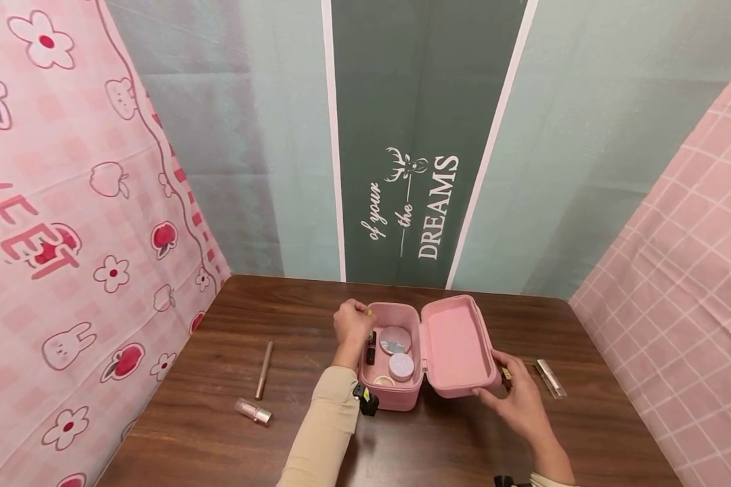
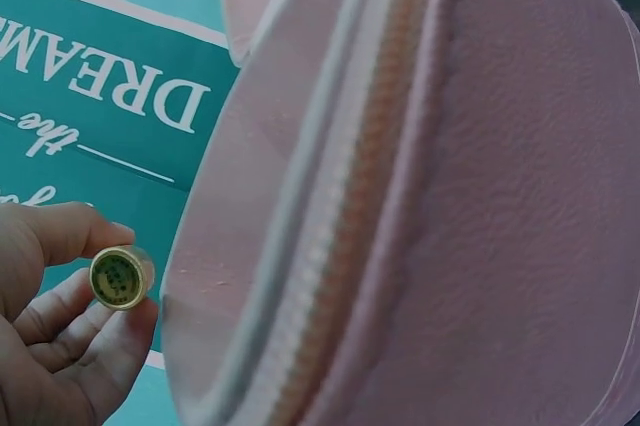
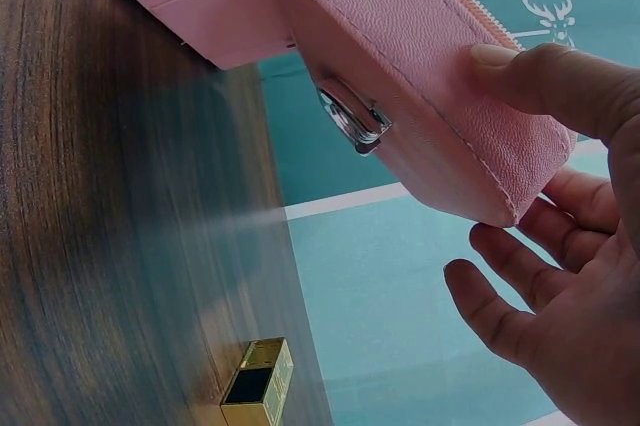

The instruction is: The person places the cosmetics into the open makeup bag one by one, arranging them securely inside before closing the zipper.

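A pink zip-up cosmetic case (image 1: 396, 400) stands unzipped on the table, its lid (image 1: 457, 345) swung out to the right. My left hand (image 1: 351, 325) is at the case's far left rim, pinching a small gold lipstick tube (image 2: 122, 278) between thumb and fingers, its round end facing the left wrist camera. With my right hand (image 1: 514, 392) I hold the lid by its outer corner, thumb on its side wall (image 3: 490, 96) and fingers beneath. Inside the case lie a round compact (image 1: 394, 339), a pale round jar (image 1: 401, 366), a dark tube (image 1: 371, 350) and a cream-coloured ring (image 1: 384, 381).
On the left of the wooden table (image 1: 195, 406) lie a slim brown pencil-like tube (image 1: 264, 370) and a clear-and-gold lipstick (image 1: 254, 411). A clear-ended tube (image 1: 551, 377) lies to the right. Beside my right hand is a gold-and-black block-shaped lipstick (image 3: 257, 384). Printed cloths hang around the table.
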`<state>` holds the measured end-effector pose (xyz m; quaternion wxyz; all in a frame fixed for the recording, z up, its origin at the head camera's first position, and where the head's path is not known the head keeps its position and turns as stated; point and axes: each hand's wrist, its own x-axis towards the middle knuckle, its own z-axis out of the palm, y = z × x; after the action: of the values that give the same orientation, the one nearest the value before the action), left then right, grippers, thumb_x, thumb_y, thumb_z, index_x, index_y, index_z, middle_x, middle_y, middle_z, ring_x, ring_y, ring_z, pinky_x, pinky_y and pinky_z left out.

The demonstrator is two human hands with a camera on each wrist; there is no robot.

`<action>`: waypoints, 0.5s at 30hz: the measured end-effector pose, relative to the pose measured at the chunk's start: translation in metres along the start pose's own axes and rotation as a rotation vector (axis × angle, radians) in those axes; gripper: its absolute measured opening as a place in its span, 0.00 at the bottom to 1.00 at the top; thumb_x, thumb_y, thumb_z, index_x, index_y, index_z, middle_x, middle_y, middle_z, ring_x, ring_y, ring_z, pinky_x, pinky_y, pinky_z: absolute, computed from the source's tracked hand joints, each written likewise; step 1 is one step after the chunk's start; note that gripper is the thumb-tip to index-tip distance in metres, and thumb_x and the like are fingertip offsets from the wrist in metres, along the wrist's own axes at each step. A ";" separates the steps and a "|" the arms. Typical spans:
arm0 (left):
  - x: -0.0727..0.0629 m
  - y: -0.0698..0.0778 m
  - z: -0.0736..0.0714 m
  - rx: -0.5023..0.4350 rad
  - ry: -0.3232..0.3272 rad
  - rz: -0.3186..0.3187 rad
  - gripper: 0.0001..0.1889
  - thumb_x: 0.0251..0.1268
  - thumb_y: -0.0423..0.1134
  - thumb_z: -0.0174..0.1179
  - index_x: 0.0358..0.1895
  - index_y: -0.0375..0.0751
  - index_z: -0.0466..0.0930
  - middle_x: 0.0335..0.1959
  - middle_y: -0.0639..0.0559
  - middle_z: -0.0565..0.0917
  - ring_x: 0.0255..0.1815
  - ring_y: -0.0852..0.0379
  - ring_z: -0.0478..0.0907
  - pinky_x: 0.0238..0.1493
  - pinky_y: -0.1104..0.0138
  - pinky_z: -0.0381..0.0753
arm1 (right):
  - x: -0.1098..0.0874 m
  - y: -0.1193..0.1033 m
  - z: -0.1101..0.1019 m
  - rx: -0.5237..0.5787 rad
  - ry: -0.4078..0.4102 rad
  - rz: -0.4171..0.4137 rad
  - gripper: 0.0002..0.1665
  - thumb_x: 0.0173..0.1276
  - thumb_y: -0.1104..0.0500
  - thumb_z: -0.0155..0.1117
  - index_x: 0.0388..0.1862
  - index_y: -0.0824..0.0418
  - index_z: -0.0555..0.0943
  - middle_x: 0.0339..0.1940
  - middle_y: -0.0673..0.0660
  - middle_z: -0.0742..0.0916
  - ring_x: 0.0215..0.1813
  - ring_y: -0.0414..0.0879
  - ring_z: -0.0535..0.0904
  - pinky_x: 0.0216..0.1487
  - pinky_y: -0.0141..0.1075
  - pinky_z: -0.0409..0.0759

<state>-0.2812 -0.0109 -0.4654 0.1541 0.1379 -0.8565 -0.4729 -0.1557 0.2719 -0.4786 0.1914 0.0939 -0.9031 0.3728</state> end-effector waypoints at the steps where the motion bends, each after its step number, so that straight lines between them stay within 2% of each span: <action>1: 0.000 0.001 0.001 0.003 -0.007 -0.005 0.06 0.45 0.35 0.69 0.26 0.40 0.80 0.20 0.52 0.78 0.29 0.49 0.77 0.35 0.57 0.76 | 0.000 0.000 0.000 -0.004 0.007 -0.005 0.46 0.36 0.67 0.81 0.57 0.70 0.69 0.50 0.64 0.75 0.48 0.56 0.73 0.40 0.42 0.78; 5: 0.003 0.000 0.002 0.025 -0.007 -0.016 0.06 0.46 0.34 0.69 0.25 0.40 0.79 0.21 0.51 0.78 0.29 0.48 0.77 0.34 0.56 0.76 | 0.000 0.002 0.002 -0.011 0.020 -0.027 0.46 0.35 0.67 0.81 0.57 0.70 0.70 0.49 0.63 0.76 0.46 0.54 0.73 0.38 0.38 0.78; 9: 0.002 0.004 0.006 0.025 -0.013 0.017 0.05 0.46 0.33 0.68 0.25 0.39 0.80 0.21 0.50 0.78 0.29 0.47 0.77 0.33 0.56 0.76 | -0.001 0.003 0.001 -0.011 0.026 -0.026 0.46 0.36 0.67 0.81 0.57 0.70 0.70 0.50 0.63 0.76 0.46 0.52 0.73 0.39 0.41 0.78; 13: 0.003 0.003 0.007 0.031 -0.026 0.048 0.05 0.45 0.33 0.68 0.25 0.39 0.80 0.21 0.51 0.78 0.30 0.46 0.78 0.34 0.55 0.76 | -0.001 0.001 0.001 -0.011 0.020 -0.011 0.46 0.36 0.67 0.81 0.57 0.69 0.70 0.50 0.62 0.75 0.48 0.53 0.73 0.39 0.34 0.77; 15: 0.004 0.002 0.008 0.043 -0.027 0.041 0.06 0.44 0.33 0.68 0.25 0.40 0.80 0.21 0.51 0.79 0.31 0.45 0.78 0.35 0.55 0.76 | 0.000 0.000 0.001 -0.011 0.011 -0.010 0.46 0.36 0.67 0.81 0.57 0.69 0.70 0.50 0.62 0.75 0.48 0.53 0.73 0.40 0.32 0.76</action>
<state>-0.2885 -0.0052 -0.4667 0.1491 0.1174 -0.8712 -0.4528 -0.1558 0.2710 -0.4793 0.1987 0.0951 -0.9037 0.3673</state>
